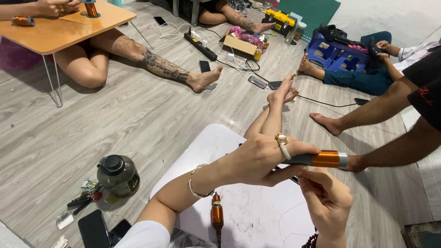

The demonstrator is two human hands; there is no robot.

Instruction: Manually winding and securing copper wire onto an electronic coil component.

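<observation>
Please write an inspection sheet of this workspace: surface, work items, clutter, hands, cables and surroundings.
Surface: white low table, faint scribble marks.
Work items: grey rod wound with a copper wire coil; second copper coil upright on the table.
Clutter: dark water jug, keys, black phones on the floor.
Hands: left hand has its grip on the rod; right hand below the coil end, fingers curled.
Cables: power strip with white leads; black cable across the floor.
Surroundings: grey plank floor; other people sitting; orange folding table.
</observation>
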